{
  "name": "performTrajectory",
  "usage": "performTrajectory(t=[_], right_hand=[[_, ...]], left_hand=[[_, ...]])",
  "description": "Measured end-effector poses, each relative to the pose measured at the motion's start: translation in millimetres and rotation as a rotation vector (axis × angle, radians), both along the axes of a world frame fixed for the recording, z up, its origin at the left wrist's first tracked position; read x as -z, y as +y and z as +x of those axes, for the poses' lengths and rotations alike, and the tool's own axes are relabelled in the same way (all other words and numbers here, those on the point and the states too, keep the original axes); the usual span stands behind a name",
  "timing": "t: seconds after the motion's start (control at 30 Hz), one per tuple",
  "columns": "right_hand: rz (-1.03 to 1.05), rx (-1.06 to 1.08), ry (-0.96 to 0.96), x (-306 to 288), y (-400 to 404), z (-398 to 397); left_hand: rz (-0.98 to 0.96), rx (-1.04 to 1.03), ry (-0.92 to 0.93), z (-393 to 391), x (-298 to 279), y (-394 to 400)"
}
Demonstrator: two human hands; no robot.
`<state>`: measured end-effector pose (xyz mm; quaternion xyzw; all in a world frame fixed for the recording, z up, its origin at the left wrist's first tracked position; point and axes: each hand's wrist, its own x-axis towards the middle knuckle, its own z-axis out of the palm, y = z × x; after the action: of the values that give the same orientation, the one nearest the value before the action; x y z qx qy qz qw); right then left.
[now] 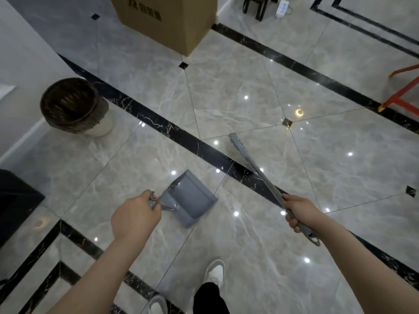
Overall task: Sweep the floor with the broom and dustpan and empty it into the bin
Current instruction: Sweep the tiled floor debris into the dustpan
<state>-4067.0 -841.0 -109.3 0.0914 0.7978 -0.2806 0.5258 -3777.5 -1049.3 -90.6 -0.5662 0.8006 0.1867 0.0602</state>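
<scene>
The cardboard box (166, 21) at far centre and the red frame (401, 91) at far right are cut off by the edges.

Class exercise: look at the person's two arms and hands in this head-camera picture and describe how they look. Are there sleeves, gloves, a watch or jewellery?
Both forearms are bare right down to the bottom edge of the picture: no sleeve shows. The left hand and the right hand wear no gloves. No watch, bracelet or ring is visible on the sides that face the camera.
</scene>
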Motion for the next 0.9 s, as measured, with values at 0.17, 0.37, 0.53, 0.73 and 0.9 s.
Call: performTrajectory(t=[0.17, 0.37, 0.53, 0.73, 0.9], right_hand=[[-0.008, -0.009, -0.169, 18.3, -31.8, -1.0], [-0.009, -0.098, -0.388, 0.6, -35.8, -7.1], [0.002, -0.122, -0.326, -18.0, -40.2, -26.3], [0.016, -0.221, -0.075, 6.8, -70.7, -11.2], [0.011, -0.238, -0.219, 14.4, -75.2, 14.6]], left_hand=[[-0.042, 0.024, -0.03, -8.8, 3.5, -8.0], [-0.065, 0.049, -0.043, -13.6, 1.1, -10.8], [-0.025, 0.063, -0.046, -11.3, -3.7, -11.9], [-0.028, 0.079, -0.044, -7.0, -1.9, -12.8], [-0.025, 0.093, -0.054, -10.0, -2.3, -12.7]])
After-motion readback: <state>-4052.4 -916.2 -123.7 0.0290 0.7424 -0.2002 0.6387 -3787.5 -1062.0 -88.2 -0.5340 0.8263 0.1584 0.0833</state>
